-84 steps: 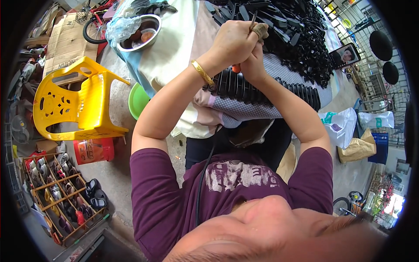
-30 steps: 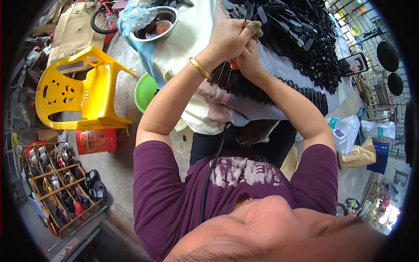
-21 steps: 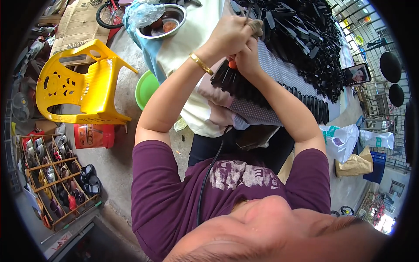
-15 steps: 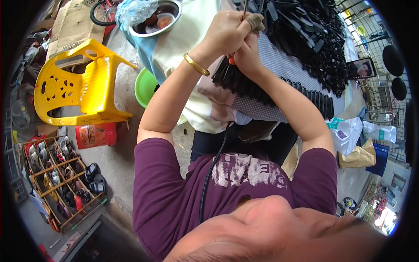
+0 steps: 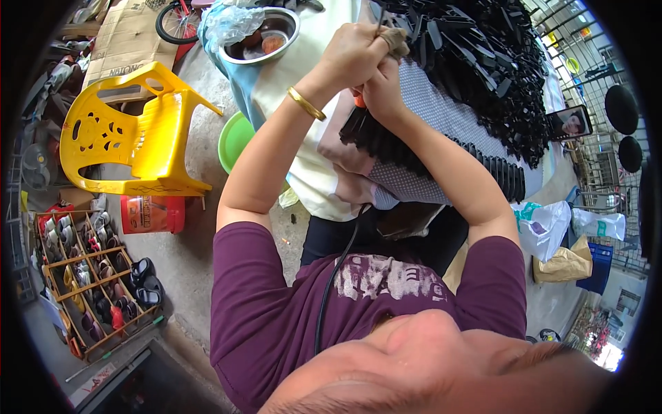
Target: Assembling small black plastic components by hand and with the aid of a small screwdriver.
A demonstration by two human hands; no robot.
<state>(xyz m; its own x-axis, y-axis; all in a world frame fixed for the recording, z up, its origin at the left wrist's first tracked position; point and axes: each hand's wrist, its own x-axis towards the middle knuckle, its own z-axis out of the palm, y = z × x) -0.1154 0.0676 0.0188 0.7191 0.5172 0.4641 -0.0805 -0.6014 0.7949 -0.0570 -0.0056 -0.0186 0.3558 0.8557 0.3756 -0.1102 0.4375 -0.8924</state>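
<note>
My left hand point(image 5: 353, 56), with a gold bangle point(image 5: 306, 104) on its wrist, is closed above the table's near part. A thin dark strip point(image 5: 380, 17) sticks up from its fingers. A tan wrap point(image 5: 395, 41) covers a fingertip there. My right hand point(image 5: 383, 88) is closed just below, touching the left. From its left side shows the orange end of a tool point(image 5: 358, 99); the rest is hidden in the grip. Below the hands lies a bunch of slim black plastic pieces point(image 5: 365, 131). A large heap of similar black pieces point(image 5: 476, 62) covers the table beyond.
A cloth-covered table point(image 5: 310, 159) spans the front. On its left stands a metal bowl point(image 5: 293, 34) with a plastic bag point(image 5: 234, 26). A phone point(image 5: 569, 124) stands at right. Left are a yellow chair point(image 5: 162, 131), green basin point(image 5: 233, 141), red bucket point(image 5: 155, 215) and shoe rack point(image 5: 83, 259).
The view has shifted slightly, so the table and chair sit a little lower and to the right. Both hands stay closed together, with the dark strip and orange-ended tool still in them.
</note>
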